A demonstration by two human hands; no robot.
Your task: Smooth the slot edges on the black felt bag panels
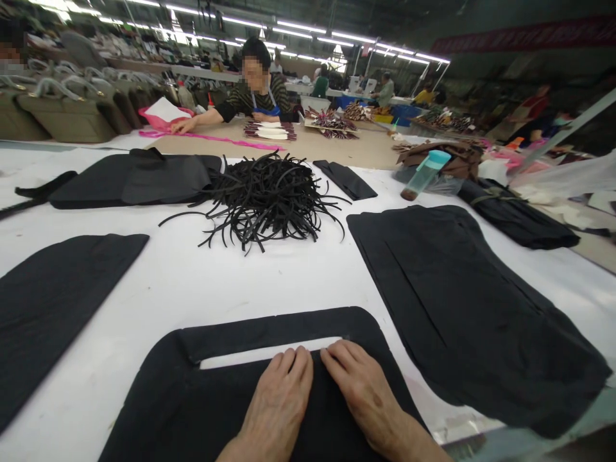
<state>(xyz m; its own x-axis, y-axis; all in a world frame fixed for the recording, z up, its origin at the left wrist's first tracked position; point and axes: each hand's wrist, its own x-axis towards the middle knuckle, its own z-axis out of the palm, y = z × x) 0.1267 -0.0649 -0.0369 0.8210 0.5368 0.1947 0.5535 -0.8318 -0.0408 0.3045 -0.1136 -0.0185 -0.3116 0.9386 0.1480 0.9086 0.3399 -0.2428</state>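
Pressing palm-down, fingers loose and gripping nothing: left hand (pixel 282 401) and right hand (pixel 363 388) side by side on the black slotted panel (pixel 192 398), fingertips at the slot's lower edge, seemingly holding it flat. Lies nearest on the white table (pixel 202 282), heap of black strips (pixel 264 199) beyond. No legible writing; red banner (pixel 520 35) too blurred.

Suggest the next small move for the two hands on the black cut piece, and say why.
Probably slide the left hand leftward along the lower edge of the slot, pressing it flat. It and the right hand lie flat on the black piece, fingertips at the edge's right half; its left half is untouched.
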